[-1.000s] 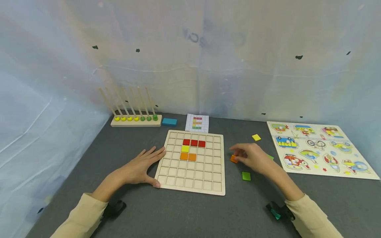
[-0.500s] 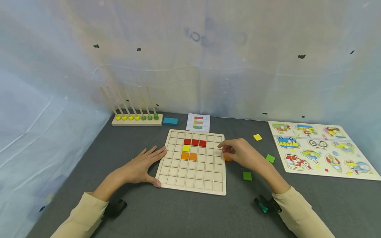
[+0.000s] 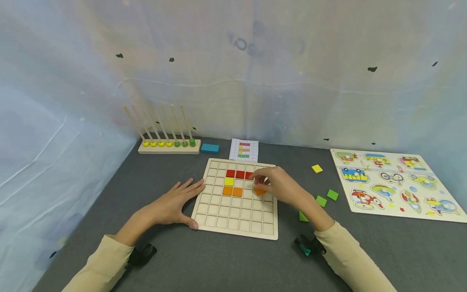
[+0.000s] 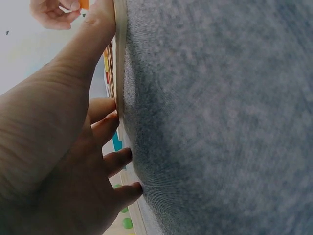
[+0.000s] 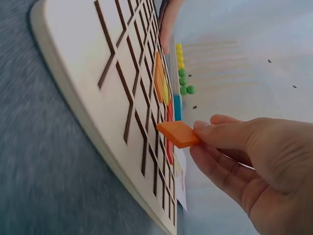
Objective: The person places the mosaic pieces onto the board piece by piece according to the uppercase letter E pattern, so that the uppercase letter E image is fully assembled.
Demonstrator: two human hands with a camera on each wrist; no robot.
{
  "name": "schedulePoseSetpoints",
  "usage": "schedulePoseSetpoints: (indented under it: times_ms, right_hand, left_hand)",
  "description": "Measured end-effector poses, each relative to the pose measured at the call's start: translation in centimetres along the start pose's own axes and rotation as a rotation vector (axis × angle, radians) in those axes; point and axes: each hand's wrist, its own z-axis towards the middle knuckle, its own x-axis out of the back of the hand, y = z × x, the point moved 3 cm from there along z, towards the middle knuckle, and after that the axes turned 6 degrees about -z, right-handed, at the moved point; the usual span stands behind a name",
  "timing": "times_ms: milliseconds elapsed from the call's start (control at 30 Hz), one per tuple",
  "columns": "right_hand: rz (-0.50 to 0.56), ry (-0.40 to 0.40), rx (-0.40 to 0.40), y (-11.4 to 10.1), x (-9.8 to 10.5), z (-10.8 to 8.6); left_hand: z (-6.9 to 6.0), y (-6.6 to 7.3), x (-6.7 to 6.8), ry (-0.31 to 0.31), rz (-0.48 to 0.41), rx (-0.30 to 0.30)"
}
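A wooden grid board [image 3: 233, 221] lies in the middle of the dark table. Red tiles [image 3: 230, 173] fill a short row on it, with one yellow tile [image 3: 229, 181] below and two orange tiles [image 3: 232, 191] under that. My right hand [image 3: 279, 184] pinches another orange tile [image 5: 179, 133] between thumb and fingers, tilted just above the board's right part. With fingers spread, my left hand [image 3: 175, 205] rests at the board's left edge, its thumb at the near left corner. In the left wrist view, its fingertips [image 4: 132, 191] touch the board's side and the cloth.
Green tiles [image 3: 332, 194] and a yellow tile [image 3: 317, 168] lie right of the board. A picture puzzle board [image 3: 397, 184] sits at far right. Behind stand a pattern card [image 3: 244, 150], a blue block [image 3: 210, 148] and a bead rack [image 3: 169, 148] with upright rods.
My right hand has carried the orange tile leftward from the table beside the board to above its cells. Green tiles behind the hand have come into sight. My left hand has stayed put.
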Motion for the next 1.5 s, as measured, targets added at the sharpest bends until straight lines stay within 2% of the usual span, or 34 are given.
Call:
schedulePoseSetpoints:
  times_ms: [167,367,567,933,1167,1500]
  right_hand:
    - [0.035,0.017,0.04,-0.5,-0.6,0.9]
    - [0.066,0.065,0.03,-0.4,-1.5,1.4]
    - [0.069,0.013,0.038,-0.2,-2.6,1.3]
    - [0.059,-0.027,0.038,-0.3,-3.2,1.4]
    - [0.038,-0.019,-0.001,0.5,-2.1,0.8]
    - [-0.01,0.066,-0.119,5.3,1.4,-2.1]
  left_hand:
    - [0.0,0.0,0.0,0.001,0.0,0.0]
    - [0.0,0.1,0.0,0.001,0.0,0.0]
    - [0.0,0.2,0.0,-0.001,0.004,0.001]
    - [-0.3,0.3,0.2,0.004,0.008,0.002]
    - [-0.3,0.3,0.1,0.005,0.005,0.002]
    - [0.0,0.1,0.0,0.005,0.01,0.003]
